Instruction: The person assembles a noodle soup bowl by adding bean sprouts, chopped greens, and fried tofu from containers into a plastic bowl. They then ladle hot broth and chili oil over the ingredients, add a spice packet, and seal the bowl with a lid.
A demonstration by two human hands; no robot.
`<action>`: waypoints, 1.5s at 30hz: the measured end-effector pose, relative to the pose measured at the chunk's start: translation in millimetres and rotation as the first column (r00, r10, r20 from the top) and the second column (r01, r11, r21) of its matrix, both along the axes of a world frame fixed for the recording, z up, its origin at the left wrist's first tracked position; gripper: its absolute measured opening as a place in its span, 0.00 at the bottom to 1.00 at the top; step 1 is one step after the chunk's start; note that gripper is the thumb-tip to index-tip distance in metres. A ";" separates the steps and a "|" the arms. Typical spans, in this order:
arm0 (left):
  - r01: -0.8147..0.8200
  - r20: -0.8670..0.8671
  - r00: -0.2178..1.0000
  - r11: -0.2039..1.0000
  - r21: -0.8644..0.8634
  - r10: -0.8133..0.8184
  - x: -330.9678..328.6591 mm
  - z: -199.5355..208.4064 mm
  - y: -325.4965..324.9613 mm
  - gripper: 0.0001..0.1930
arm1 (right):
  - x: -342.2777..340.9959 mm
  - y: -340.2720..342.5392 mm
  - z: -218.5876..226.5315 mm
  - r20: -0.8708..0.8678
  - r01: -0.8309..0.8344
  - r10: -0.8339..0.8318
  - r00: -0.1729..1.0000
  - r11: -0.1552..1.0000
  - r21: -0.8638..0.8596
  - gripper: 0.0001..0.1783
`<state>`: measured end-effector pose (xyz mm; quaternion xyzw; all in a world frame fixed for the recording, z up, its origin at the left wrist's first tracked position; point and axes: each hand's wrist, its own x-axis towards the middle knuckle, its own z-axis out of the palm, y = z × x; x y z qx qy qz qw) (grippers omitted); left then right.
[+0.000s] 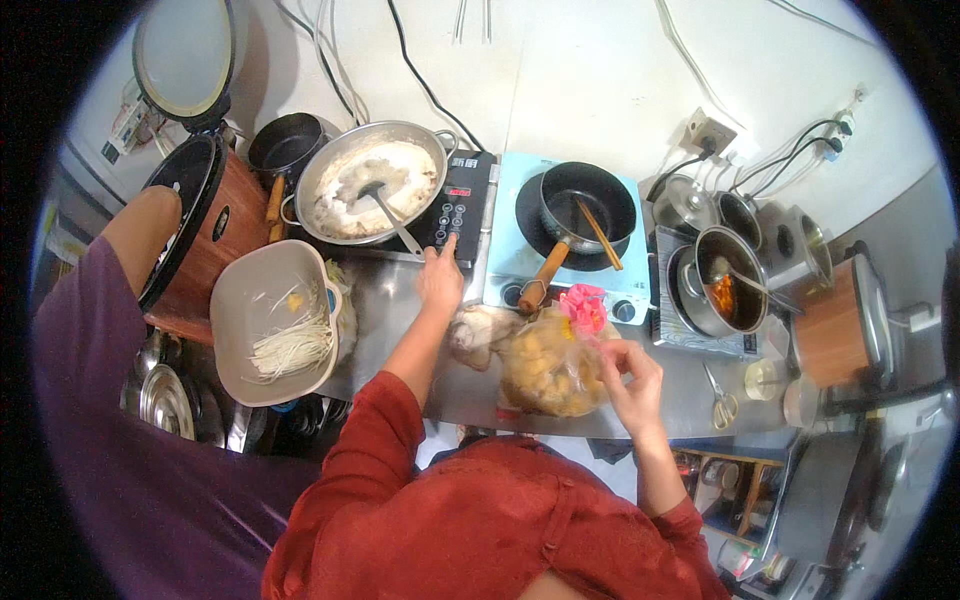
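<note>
My left hand (440,280) reaches over the counter, its index finger stretched onto the control panel of the black induction cooktop (463,215); it holds nothing. On that cooktop sits a wide metal pan (440,165) with whitish, foamy contents and a ladle (390,217) leaning in it. My right hand (634,388) is closed at the edge of a clear plastic bag (550,370) of yellowish chunks, gathered with pink plastic (583,308) at the top. Right beside the bag lies a crumpled greyish-white cloth or bag (480,335).
A light-blue cooktop (510,200) carries a dark saucepan (570,190) with chopsticks. At left, a person in a purple sleeve (95,290) reaches into a wood-look cooker (215,255). A beige basin (235,310) holds enoki mushrooms. Scissors (722,405) and a pot of reddish sauce (735,295) stand right.
</note>
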<state>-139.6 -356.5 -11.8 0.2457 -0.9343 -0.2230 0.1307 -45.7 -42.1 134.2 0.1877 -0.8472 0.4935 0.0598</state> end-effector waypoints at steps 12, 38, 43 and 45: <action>0.676 -0.593 0.735 0.280 0.682 -0.330 75.1 52.2 76.1 0.25 | -24.2 6.2 10.2 -0.140 -0.176 0.176 0.974 0.984 0.012 0.08; 0.722 -0.701 0.690 0.113 0.682 -0.180 106.0 150.4 148.9 0.05 | -20.7 19.9 -15.5 -0.411 -0.083 0.067 0.909 0.996 -0.020 0.11; 0.576 -0.522 0.816 0.257 0.776 -0.250 104.5 155.1 152.8 0.05 | -38.4 20.9 12.1 -0.815 -0.083 0.245 0.525 0.968 0.238 0.18; 0.551 -0.530 0.834 0.172 0.817 -0.155 101.7 144.5 162.4 0.06 | -44.8 19.2 24.1 -0.774 -0.138 0.307 0.554 0.950 0.279 0.14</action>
